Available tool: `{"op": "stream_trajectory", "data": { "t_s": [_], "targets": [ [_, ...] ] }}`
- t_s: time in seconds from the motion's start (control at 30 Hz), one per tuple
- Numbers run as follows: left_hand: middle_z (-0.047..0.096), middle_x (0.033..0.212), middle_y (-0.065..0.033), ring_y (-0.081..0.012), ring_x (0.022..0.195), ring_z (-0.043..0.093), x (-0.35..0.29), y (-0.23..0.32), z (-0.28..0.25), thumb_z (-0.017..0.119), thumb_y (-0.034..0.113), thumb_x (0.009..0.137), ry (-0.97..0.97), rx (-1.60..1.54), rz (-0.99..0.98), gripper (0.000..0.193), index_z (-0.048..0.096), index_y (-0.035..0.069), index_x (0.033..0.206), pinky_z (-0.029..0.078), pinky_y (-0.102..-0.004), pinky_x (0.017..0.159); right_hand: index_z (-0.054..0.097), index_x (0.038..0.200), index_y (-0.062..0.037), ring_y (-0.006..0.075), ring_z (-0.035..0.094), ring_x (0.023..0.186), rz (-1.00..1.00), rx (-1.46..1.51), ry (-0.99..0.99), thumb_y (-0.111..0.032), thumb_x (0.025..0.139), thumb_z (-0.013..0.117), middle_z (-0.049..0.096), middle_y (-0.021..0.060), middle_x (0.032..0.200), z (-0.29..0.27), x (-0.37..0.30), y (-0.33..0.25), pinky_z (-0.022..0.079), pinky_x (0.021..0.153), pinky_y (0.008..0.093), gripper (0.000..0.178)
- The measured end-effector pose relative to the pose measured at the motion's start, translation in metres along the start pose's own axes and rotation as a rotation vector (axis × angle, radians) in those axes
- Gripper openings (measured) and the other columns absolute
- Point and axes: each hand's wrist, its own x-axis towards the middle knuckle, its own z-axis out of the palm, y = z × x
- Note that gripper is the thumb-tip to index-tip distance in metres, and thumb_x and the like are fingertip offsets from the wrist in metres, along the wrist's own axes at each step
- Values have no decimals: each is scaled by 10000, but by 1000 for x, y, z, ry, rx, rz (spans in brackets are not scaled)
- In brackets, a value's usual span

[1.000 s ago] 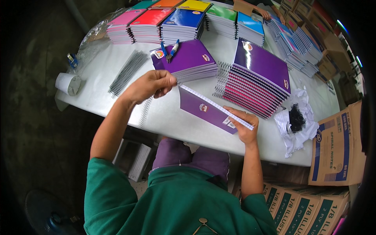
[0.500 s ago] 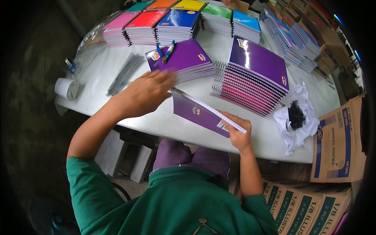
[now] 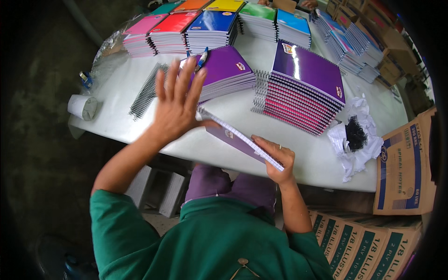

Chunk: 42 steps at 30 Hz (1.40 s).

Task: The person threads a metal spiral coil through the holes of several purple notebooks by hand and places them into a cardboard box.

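My right hand (image 3: 281,161) grips a purple-covered notebook (image 3: 238,141) by its near right end, with the row of binding holes along its edge facing up. My left hand (image 3: 179,102) is raised with fingers spread, its thumb at or near the notebook's far left end; whether it touches I cannot tell. Behind that hand lies a stack of purple notebooks (image 3: 226,70) with blue-handled pliers (image 3: 202,59) on top, partly covered by my fingers. Loose wire spirals (image 3: 147,93) lie left of the stack. To the right stands a taller stack of spiral-bound purple notebooks (image 3: 305,70).
Stacks of coloured notebooks (image 3: 212,22) line the table's far side. A white paper roll (image 3: 82,107) is at the left edge. Crumpled white paper (image 3: 343,140) holds a black wiry clump (image 3: 356,134). Cardboard boxes (image 3: 403,163) stand at the right. Another person's hand (image 3: 309,4) shows far back.
My left hand has risen slightly and spread its fingers, turning at the notebook's far end. My right hand has shifted slightly left and down with the notebook.
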Motion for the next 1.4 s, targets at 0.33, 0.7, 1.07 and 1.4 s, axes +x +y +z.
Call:
{"op": "stream_trajectory", "data": {
  "t_s": [0.33,0.7,1.07,1.4],
  "targets": [
    [37,1447,-338,-517,1339,-23,-63,-25,70,306,772,779,309,-42,-173,1048,50,1,1440,-104,-593,1041,644,1023,36,281,671,886,-133,52,10,-10,726,641,664,194,974,16,-3,-8,551,756,322,300],
    [-69,1469,-295,-493,1343,-72,-139,27,66,388,845,669,-50,-167,198,1216,56,-69,1400,-132,-579,1035,650,998,41,282,682,826,-191,15,22,-34,736,650,668,203,932,20,0,-10,556,697,328,272],
    [182,1400,-273,-481,1247,218,-111,13,63,385,744,773,347,-168,298,1025,199,-68,1370,134,-606,1030,648,991,53,259,680,841,-188,-6,-55,-32,723,652,665,199,957,19,3,-14,551,713,323,282],
    [350,1377,-183,-397,1327,227,-51,28,39,354,684,838,661,-50,213,889,285,-44,1345,84,-509,1100,640,1019,52,283,676,851,-184,74,-46,-18,719,653,658,202,978,25,5,-17,551,712,326,308]
  ]
}}
